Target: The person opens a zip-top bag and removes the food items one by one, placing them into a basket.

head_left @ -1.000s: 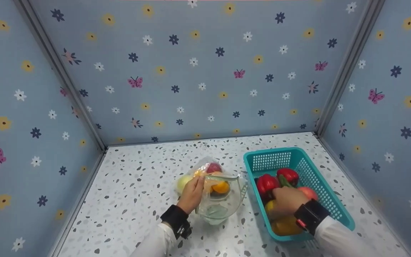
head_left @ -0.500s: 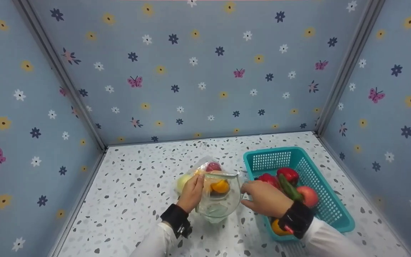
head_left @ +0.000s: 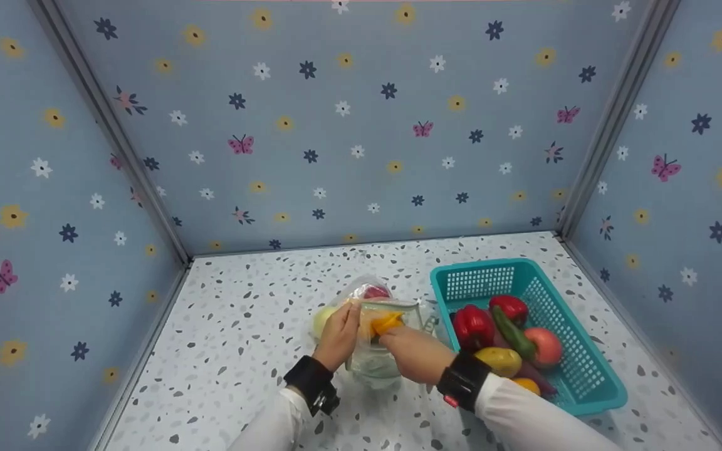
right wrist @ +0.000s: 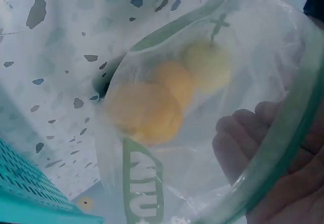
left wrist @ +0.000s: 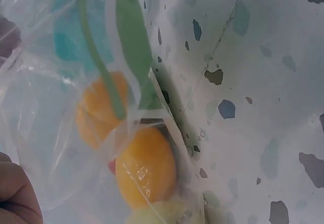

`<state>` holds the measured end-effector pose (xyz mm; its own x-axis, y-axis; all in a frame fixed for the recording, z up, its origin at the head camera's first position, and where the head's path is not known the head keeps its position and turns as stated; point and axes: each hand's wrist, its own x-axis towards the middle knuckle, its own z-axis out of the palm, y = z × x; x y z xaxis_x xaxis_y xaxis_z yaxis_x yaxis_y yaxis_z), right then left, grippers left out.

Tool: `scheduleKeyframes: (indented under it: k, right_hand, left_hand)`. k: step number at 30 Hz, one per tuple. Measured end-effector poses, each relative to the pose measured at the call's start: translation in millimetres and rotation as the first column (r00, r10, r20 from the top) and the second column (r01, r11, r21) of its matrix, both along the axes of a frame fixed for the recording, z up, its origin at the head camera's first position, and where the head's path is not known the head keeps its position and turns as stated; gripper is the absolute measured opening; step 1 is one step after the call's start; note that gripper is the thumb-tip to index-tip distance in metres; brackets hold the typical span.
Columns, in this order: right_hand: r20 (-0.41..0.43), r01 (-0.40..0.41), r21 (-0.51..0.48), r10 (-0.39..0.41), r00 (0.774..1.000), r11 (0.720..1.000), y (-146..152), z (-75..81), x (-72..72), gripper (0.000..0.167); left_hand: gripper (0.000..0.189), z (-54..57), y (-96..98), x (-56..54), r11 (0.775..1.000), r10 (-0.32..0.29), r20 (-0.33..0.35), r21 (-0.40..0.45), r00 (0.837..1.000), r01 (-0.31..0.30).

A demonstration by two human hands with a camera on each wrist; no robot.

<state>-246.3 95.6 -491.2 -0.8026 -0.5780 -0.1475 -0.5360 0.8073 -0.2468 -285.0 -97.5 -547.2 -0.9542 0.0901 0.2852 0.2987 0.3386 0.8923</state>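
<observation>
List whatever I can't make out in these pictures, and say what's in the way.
Head: basket's near edge, partly behind the right sleeve.
Head: what the red item in the clear bag is, veiled by plastic.
Left wrist: most of the left hand, cut off by the left edge.
Left wrist: the pale yellow item, cut off by the bottom edge.
Right wrist: the full printed lettering, cut off by the bottom edge.

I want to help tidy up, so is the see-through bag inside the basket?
No, the head view shows the bag beside the basket, with the left hand holding it.
</observation>
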Motion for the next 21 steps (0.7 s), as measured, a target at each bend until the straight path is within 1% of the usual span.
scheduleKeyframes:
  k: [4, 8, 11, 15, 18, 21]
  right_hand:
    - [-0.043, 0.009, 0.041, -0.007, 0.999, 0.999, -9, -8.5, -7.2, 0.038]
    - [-0.075, 0.026, 0.056, -0.021, 0.997, 0.998, -17, -17.9, -17.7, 0.048]
    - [-0.063, 0.072, 0.040, -0.069, 0.996, 0.997, -22, -24.6, -27.8, 0.055]
    - [-0.030, 0.136, -0.019, -0.136, 0.990, 0.991, -25, -36.1, -42.9, 0.059]
    - [-0.032, 0.148, -0.067, -0.150, 0.988, 0.987, -22, -46.6, -52.8, 0.051]
    - [-0.065, 0.114, -0.091, -0.120, 0.991, 0.989, -18, -56.7, -60.6, 0.039]
  left_hand:
    - [0.036, 1.3, -0.3, -1.3, 1.000, 0.005, 0.004, -0.005, 1.000, -0.005]
    - [0.036, 3.4, -0.4, -1.6, 1.000, 0.007, 0.009, -0.005, 1.000, -0.007]
    - [0.036, 4.4, -0.7, -2.0, 1.000, 0.012, 0.008, -0.009, 1.000, -0.011]
    - [0.037, 5.6, -1.8, -2.6, 1.000, 0.008, 0.019, -0.012, 1.000, -0.008]
    - [0.037, 5.2, -2.6, -2.9, 1.000, 0.000, 0.028, -0.013, 1.000, 0.000]
    - [0.036, 3.4, -2.5, -2.7, 1.000, -0.009, 0.034, -0.011, 0.999, 0.009]
